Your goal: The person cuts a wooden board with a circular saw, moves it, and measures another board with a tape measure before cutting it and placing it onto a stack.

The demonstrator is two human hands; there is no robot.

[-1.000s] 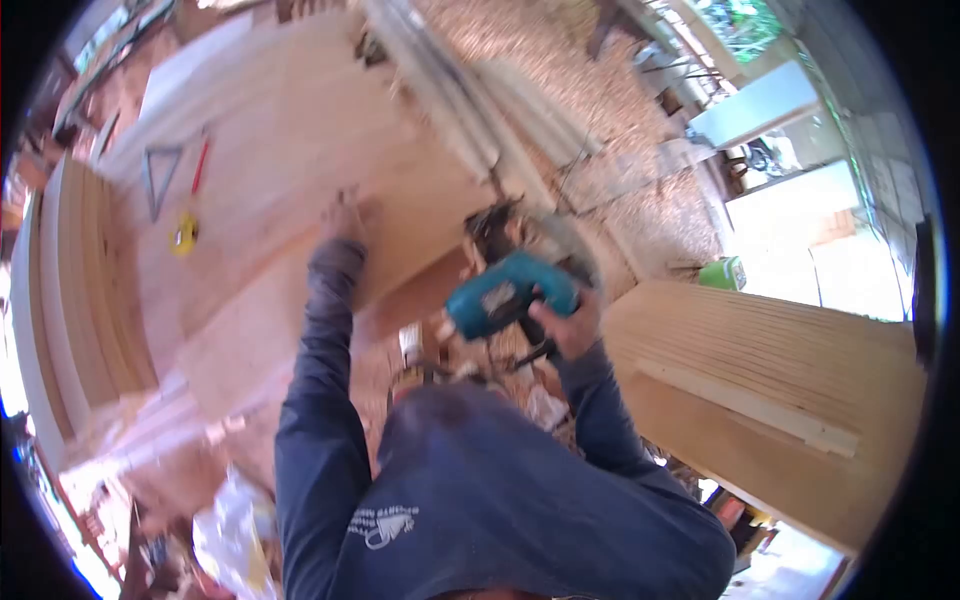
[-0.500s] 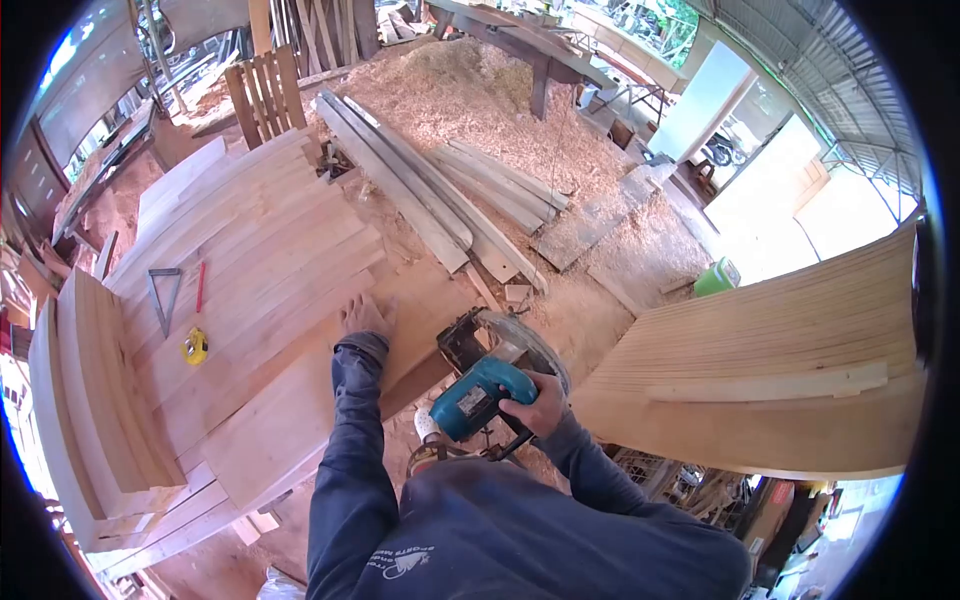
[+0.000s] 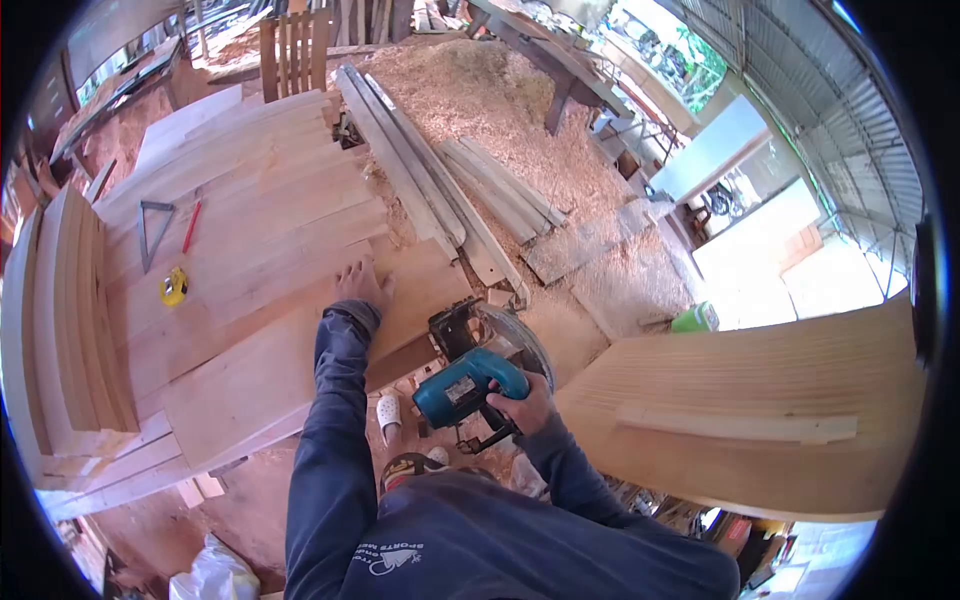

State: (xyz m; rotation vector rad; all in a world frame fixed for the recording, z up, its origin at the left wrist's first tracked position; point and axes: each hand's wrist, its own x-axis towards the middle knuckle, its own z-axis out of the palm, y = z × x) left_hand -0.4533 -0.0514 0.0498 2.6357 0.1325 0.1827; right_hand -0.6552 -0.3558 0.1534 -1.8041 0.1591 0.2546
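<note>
My right hand [image 3: 524,404] is wrapped round the handle of a teal circular saw [image 3: 460,385]. The saw's base and guard sit at the right end of a wide wooden board [image 3: 260,380]. On that board, near its far edge, my left hand [image 3: 362,284] lies flat with its fingers spread. Left of it on the planks are a red pencil [image 3: 192,226], a metal triangle square [image 3: 148,240] and a yellow tape measure [image 3: 174,287]. The blade's contact with the wood cannot be made out.
Stacked curved boards [image 3: 70,330] stand at the left. Long planks [image 3: 410,165] lie on the shavings-covered floor ahead. A large curved panel [image 3: 740,400] is at the right, with a green container [image 3: 696,318] behind it. A plastic bag [image 3: 215,572] lies below.
The camera view has shifted and tilted, so the surroundings sit differently in frame. White footwear shows more fully below the saw. Both hands keep the same places on board and saw.
</note>
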